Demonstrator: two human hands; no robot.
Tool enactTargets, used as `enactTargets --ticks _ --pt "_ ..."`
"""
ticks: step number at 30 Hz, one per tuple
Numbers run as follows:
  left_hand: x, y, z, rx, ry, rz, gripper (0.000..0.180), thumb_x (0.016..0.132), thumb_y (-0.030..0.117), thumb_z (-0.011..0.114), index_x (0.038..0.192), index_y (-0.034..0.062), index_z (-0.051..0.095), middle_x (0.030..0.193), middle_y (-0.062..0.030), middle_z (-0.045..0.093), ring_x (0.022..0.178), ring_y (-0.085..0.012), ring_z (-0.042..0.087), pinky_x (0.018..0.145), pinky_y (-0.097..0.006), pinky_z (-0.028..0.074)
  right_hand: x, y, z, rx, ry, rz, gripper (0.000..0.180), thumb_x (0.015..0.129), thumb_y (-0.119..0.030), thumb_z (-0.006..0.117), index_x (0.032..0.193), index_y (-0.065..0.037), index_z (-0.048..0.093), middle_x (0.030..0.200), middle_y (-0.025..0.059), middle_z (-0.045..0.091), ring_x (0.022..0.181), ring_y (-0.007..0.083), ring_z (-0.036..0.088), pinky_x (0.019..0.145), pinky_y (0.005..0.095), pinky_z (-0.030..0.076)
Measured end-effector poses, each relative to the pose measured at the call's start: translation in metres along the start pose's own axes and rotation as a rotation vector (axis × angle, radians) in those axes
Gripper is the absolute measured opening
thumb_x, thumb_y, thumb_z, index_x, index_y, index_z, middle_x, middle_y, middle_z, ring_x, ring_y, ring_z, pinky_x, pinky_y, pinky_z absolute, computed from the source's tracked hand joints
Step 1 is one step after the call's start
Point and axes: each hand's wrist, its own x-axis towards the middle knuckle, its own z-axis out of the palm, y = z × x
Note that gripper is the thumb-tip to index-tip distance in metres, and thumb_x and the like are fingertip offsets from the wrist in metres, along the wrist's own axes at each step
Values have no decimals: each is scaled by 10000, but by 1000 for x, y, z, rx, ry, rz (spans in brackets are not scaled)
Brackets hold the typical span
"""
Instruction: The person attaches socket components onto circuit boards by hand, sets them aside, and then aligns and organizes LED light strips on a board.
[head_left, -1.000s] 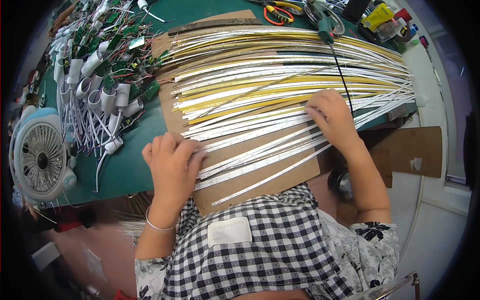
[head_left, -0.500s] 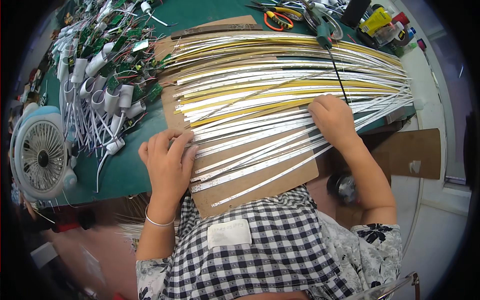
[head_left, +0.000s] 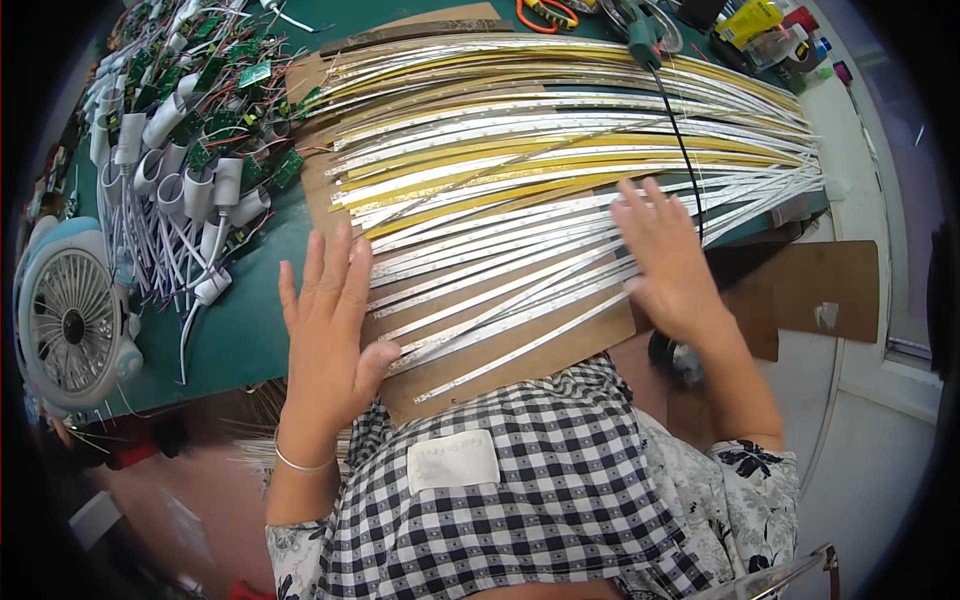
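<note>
Many long, thin LED strips [head_left: 500, 222], white and some yellow, lie side by side on a brown board [head_left: 590, 345]. My left hand [head_left: 330, 330] is beside their left ends, fingers stretched out and thumb apart, holding nothing. Farther along, my right hand [head_left: 668, 262] is spread over the strips, its fingertips at the middle ones and its thumb by the nearest ones. Whether its palm touches them I cannot tell. A soldering iron [head_left: 643, 45] with a green handle stands behind the strips, and a black cord [head_left: 682, 150] runs down across them.
To the left, white lamp holders [head_left: 200, 190] with wires and green circuit boards [head_left: 255, 75] are heaped on the green table [head_left: 240, 330]. A small fan [head_left: 75, 325] stands at the left edge. Orange-handled pliers [head_left: 548, 14] and a yellow bottle [head_left: 750, 22] are at the back.
Both hands have opened from curled fingers to spread ones. The left fingers now point upward beside the strip ends; the right hand lies flatter over the strips. The view has shifted slightly.
</note>
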Motion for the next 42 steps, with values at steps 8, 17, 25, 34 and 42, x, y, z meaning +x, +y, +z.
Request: enactTargets --ticks 8,17,25,34,42 --pt "6 16 16 368 -160 175 742 876 629 404 1409 114 425 1505 -120 330 1413 -368 217 1141 -554 41 28 -16 28 -64 -98 57 635 893 -467 522 1465 -260 340 1554 42 242 1429 316 185 1156 514 123" --pt "-35 7 4 127 199 207 329 806 270 668 1097 115 671 1225 -63 600 1247 -327 465 1091 -530 202 -4 -29 -7 99 -114 -58 686 844 -472 565 1421 -138 401 1505 110 326 1394 370 250 1126 535 181" --pt "-25 9 13 28 165 178 143 737 211 721 862 144 702 886 9 616 1005 -233 553 932 -459 331 10 -20 20 182 335 -29 214 690 -13 700 893 -69 661 897 55 621 840 281 565 759 396 448" --pt "-38 5 13 -1 307 178 126 726 194 721 831 133 689 980 -16 631 1007 -241 564 892 -442 361 24 -10 9 101 283 -185 160 682 -26 668 818 -65 595 826 53 563 798 273 537 716 392 420" --pt "-49 -10 23 -33 280 123 348 749 173 694 1086 95 662 1224 -106 594 1207 -337 504 1010 -500 339 21 -6 27 143 301 -247 180 618 37 654 749 -43 559 738 74 519 668 273 508 532 376 434"
